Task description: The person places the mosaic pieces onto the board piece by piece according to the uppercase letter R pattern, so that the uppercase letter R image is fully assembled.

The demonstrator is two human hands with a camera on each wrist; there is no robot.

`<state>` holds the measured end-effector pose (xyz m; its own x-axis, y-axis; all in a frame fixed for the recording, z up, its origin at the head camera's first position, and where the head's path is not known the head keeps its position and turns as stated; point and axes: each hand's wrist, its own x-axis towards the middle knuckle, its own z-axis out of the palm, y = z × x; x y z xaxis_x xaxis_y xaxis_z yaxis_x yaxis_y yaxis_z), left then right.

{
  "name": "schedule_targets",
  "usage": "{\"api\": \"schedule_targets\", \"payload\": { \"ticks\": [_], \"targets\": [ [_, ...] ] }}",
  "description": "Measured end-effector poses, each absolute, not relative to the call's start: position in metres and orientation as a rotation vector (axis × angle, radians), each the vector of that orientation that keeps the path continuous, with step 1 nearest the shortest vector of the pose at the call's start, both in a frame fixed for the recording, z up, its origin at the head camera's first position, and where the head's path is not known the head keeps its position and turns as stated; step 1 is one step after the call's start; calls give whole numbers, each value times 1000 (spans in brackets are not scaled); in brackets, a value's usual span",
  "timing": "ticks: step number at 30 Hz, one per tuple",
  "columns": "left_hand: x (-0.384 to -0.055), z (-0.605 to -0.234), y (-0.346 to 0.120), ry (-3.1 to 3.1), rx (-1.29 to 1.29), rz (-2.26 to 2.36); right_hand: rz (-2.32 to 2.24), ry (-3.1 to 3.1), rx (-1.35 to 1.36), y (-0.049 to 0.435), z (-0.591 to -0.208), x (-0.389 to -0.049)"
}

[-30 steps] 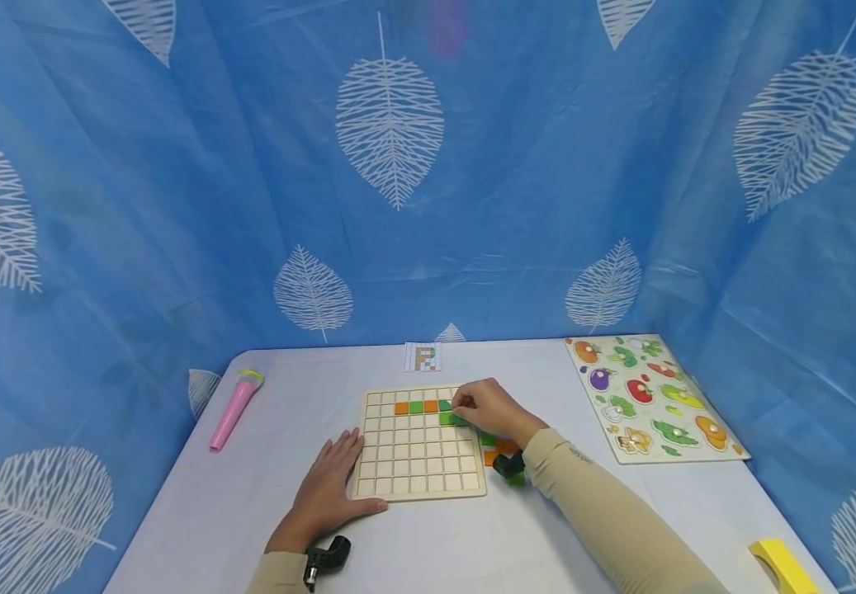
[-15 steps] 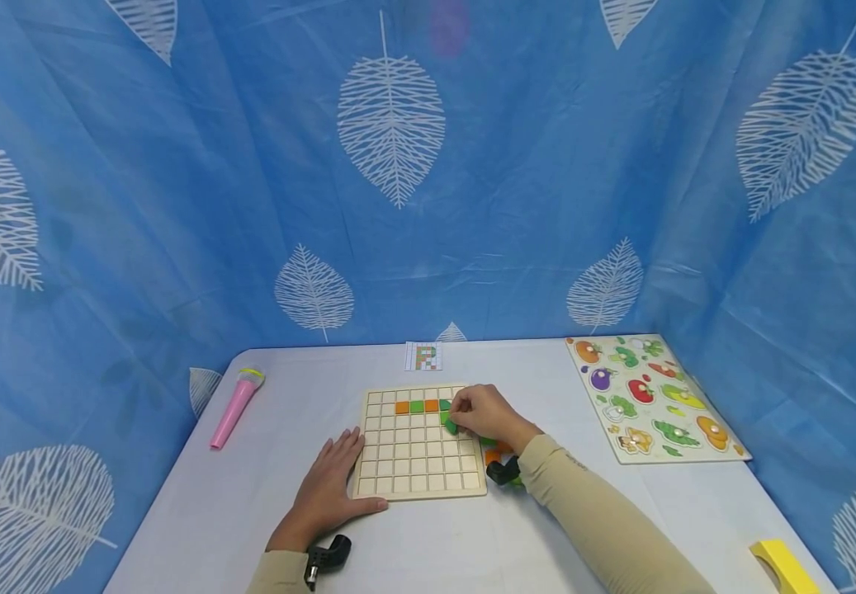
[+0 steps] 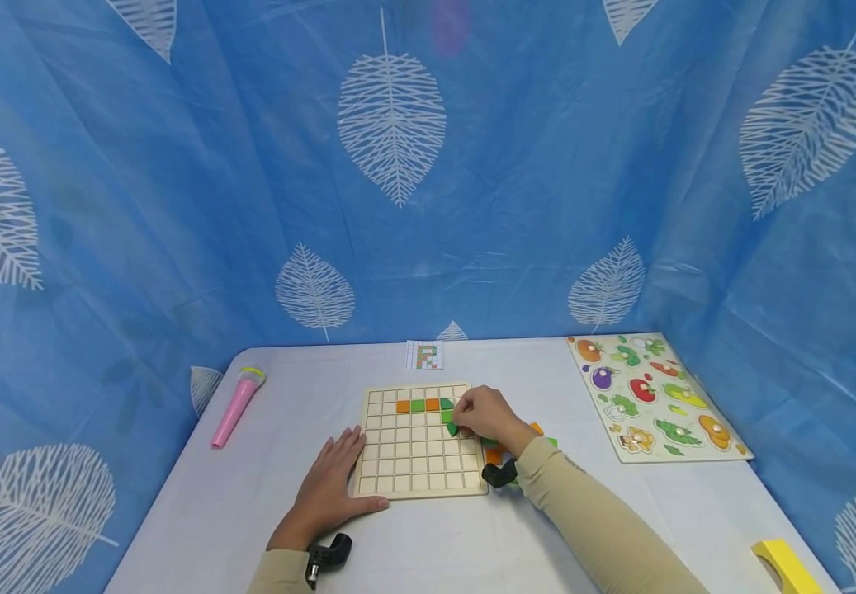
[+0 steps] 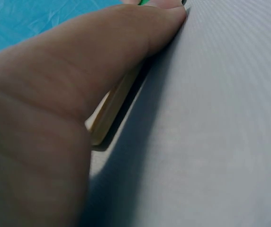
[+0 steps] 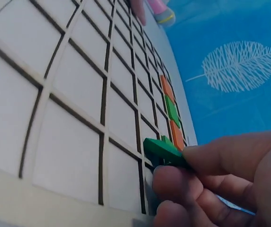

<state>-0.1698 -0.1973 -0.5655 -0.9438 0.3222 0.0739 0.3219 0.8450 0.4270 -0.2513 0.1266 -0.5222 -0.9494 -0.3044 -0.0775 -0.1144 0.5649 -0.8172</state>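
Observation:
A square wooden grid board (image 3: 413,450) lies on the white table. Orange and green square tiles sit in a row near its top, with a dark green piece (image 3: 446,403) at the row's right end and a green square tile (image 3: 446,417) below that. My right hand (image 3: 489,414) pinches a dark green tile (image 5: 164,150) between thumb and fingers, tilted over the cell under the green square. Its exact shape is partly hidden by the fingertips. My left hand (image 3: 331,487) rests at the board's lower left corner, fingers along the left edge and thumb (image 4: 121,38) along the front edge.
Several loose orange and green tiles (image 3: 494,455) lie right of the board, partly under my right wrist. Behind the board is a small pattern card (image 3: 424,355). A pink toy microphone (image 3: 234,412) lies left, a vegetable puzzle board (image 3: 658,404) right, and a yellow block (image 3: 784,565) front right.
My right hand has drawn slightly toward me with the dark green tile, which has turned and shifted from beside the green square to just below it. The left hand stays put.

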Motion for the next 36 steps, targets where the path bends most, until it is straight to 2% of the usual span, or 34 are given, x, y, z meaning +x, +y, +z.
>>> {"api": "schedule_targets", "payload": {
  "ticks": [6,22,36],
  "targets": [
    [-169,-566,-198,3007,539,720,-1368,2516,-261,125,-519,-246],
    [-170,-567,-199,3002,533,705,-1151,2740,-390,120,-524,-245],
    [-171,-572,-200,3029,545,685,-1102,2730,-396,119,-523,-248]
  ]
}}
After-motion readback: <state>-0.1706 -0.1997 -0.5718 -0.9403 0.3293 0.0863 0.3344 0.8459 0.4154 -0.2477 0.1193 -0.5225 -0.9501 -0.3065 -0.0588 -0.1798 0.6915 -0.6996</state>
